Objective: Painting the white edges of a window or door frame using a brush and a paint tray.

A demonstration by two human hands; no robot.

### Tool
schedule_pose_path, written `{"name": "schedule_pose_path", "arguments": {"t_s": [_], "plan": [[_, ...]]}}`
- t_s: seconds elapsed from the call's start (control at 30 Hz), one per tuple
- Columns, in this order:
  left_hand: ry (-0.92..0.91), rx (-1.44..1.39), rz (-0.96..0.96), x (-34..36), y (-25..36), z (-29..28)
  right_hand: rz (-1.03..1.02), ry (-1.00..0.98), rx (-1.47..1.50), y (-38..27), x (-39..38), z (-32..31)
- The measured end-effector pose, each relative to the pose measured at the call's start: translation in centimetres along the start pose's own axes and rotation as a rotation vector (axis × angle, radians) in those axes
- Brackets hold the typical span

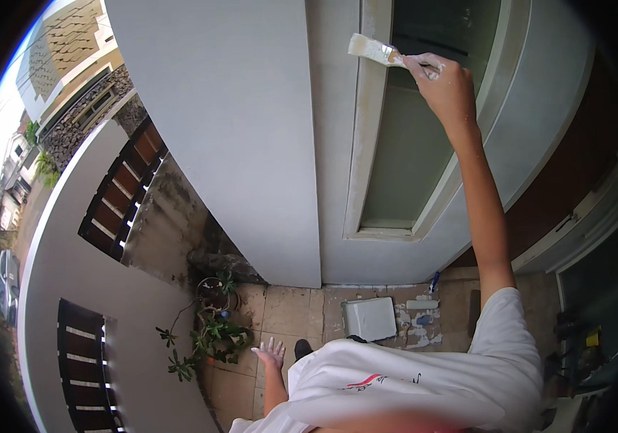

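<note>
Head camera, and up top comes the action: the right hand (pixel 442 78), arm stretched high, has its fingers closed around the handle of a flat paintbrush with whitish bristles (pixel 370 49), a grip smeared with white. That brush points left, its bristles lying across the upper left side of a tall off-white window frame (pixel 363 159); whether they touch the surface, you cannot tell from this angle. Inside the frame sits a dark greenish glass pane (pixel 410 166), and alongside it rises a broad, smooth, pale grey wall (pixel 237 144). Down low, there's the left hand (pixel 271 353), fingers spread and whitened, hanging above beige floor tiles (pixel 280 314), with a dark shoe (pixel 302 349) just beside it and a green leafy plant (pixel 226 335) on its other flank. Over to the right on the floor, a shallow white rectangular container (pixel 375 319) stands near a white cylindrical object (pixel 422 304), on ground splotched with white, and a slim blue item (pixel 435 281) lies close to the wall's foot. Far left, it's a curved pale boundary wall (pixel 143 303) with dark slatted panels, and across the bottom stretches the wearer's loose white shirt (pixel 424 375).
</note>
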State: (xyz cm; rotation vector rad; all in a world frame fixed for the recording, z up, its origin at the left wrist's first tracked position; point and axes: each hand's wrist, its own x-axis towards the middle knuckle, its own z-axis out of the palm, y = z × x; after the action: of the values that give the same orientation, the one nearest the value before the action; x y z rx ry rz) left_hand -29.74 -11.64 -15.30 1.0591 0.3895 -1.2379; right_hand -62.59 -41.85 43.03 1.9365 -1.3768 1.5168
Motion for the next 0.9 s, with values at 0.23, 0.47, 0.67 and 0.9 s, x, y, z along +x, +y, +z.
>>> {"name": "schedule_pose_path", "arguments": {"t_s": [0.23, 0.47, 0.67, 0.9], "plan": [[-0.035, 0.051, 0.001, 0.2, 0.3, 1.8, -0.087, -0.094, 0.043, -0.2, -0.9, 4.5], [0.006, -0.019, -0.020, -0.9, 0.2, 1.4, -0.045, -0.066, -0.130, 1.4, -2.1, 3.5], [-1.305, -0.359, -0.009, 5.1, -1.3, -7.8, -0.050, -0.017, -0.064, -0.4, -2.8, 1.6], [-0.664, -0.178, -0.021, 2.4, -0.5, -1.6, -0.105, -0.047, 0.029, -0.9, -1.9, 5.8]]}}
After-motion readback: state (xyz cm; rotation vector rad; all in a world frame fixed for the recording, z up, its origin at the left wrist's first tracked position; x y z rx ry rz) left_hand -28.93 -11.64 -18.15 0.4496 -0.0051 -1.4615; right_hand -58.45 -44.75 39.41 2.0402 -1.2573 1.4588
